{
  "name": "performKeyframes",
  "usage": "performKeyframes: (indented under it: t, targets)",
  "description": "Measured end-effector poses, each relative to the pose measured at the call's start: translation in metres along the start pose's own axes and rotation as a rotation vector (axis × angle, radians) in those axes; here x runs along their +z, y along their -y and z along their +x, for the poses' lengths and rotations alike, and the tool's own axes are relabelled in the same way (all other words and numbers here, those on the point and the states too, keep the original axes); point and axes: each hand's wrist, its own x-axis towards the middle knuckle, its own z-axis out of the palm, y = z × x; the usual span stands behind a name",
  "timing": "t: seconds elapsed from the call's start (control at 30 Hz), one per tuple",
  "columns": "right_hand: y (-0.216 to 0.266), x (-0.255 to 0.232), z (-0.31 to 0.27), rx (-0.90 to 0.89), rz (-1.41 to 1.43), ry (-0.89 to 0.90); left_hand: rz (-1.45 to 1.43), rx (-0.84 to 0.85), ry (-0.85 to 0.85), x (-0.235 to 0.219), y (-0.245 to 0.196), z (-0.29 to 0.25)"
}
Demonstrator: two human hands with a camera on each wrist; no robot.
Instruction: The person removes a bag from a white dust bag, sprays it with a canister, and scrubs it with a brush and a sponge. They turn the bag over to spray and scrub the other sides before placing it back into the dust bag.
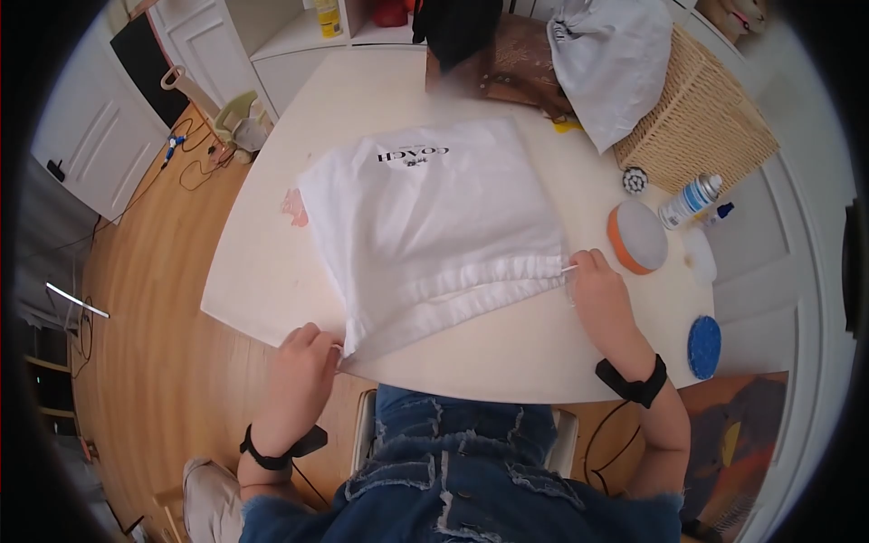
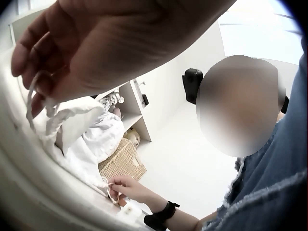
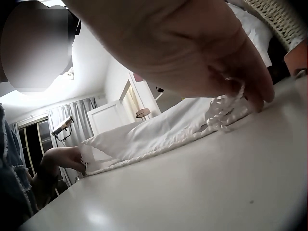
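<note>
A white drawstring bag (image 1: 444, 208) with black COACH lettering lies on the pale table (image 1: 262, 262), its gathered opening toward the person. At the opening's left corner, by the table edge, the left hand (image 1: 306, 366) pinches the cord; the left wrist view shows a white cord (image 2: 30, 103) looped at its fingers. The right hand (image 1: 602, 294) pinches the cord at the opposite corner. In the right wrist view, knotted white cord (image 3: 222, 110) hangs by the fingers of the right hand (image 3: 192, 53), close above the tabletop.
Along the table's right side are a woven basket (image 1: 697, 113), a spray can (image 1: 690, 201), an orange-edged round object (image 1: 637, 237) and a blue disc (image 1: 703, 347). A brown bag (image 1: 507, 72) and another white cloth bag (image 1: 615, 63) stand at the back.
</note>
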Motion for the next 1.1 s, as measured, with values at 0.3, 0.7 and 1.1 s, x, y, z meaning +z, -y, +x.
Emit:
performKeyframes:
  t: [0.3,0.7,1.1]
  targets:
    - [0.017,-0.011,-0.001,0.060,0.405,0.166,-0.804,-0.283,0.392,-0.015,0.003,0.022]
    - [-0.014,-0.029,0.010,-0.083,0.079,0.141,-0.399,-0.078,0.722,-0.026,0.014,0.039]
    - [-0.112,-0.055,-0.015,0.585,1.603,0.366,-1.325,-0.225,0.294,-0.076,0.108,0.007]
